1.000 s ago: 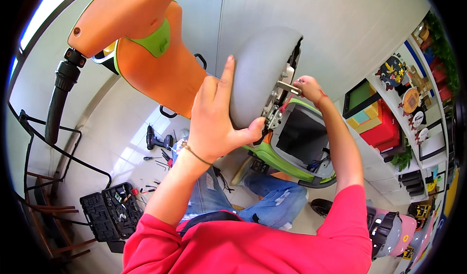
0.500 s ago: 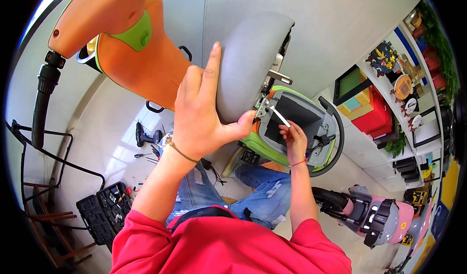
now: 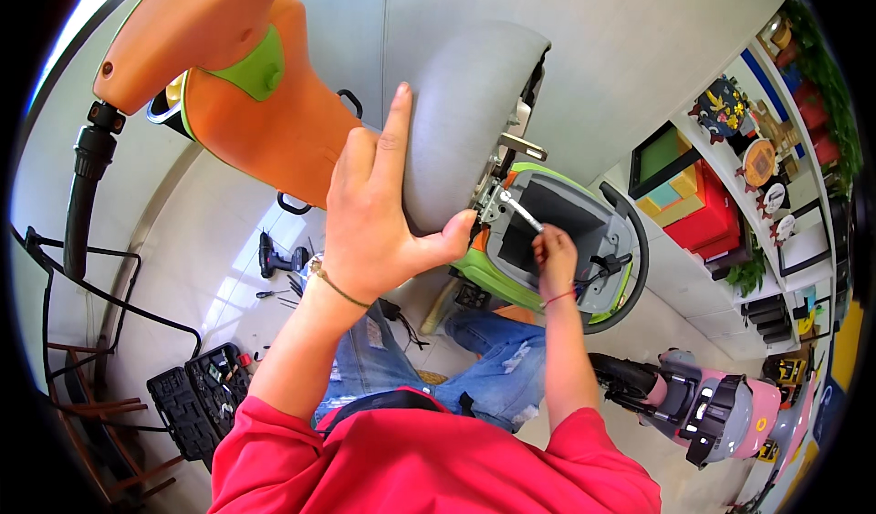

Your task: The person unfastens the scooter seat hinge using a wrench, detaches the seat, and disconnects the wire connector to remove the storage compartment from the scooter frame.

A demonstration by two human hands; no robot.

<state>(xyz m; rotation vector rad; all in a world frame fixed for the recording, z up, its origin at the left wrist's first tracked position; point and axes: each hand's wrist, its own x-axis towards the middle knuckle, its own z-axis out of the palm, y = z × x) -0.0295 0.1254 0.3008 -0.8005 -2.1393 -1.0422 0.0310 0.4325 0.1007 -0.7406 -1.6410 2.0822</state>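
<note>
My left hand braces the grey padded seat, index finger stretched along its side, thumb near the metal hinge bracket at its edge. My right hand grips a silver wrench by its lower end, the upper end meeting the bracket. A metal bar sticks out from the seat's underside just above. Behind the wrench lies an open dark compartment in a green scooter body, with cables at its right side.
An orange scooter body and black handlebar grip stand upper left. A drill, small tools and an open black tool case lie on the floor. Loaded shelves line the right, above a pink scooter.
My right hand has come down from beside the upper bar to a lower position, the wrench now angled up to the bracket. The seat and left hand appear slightly left as the view shifts.
</note>
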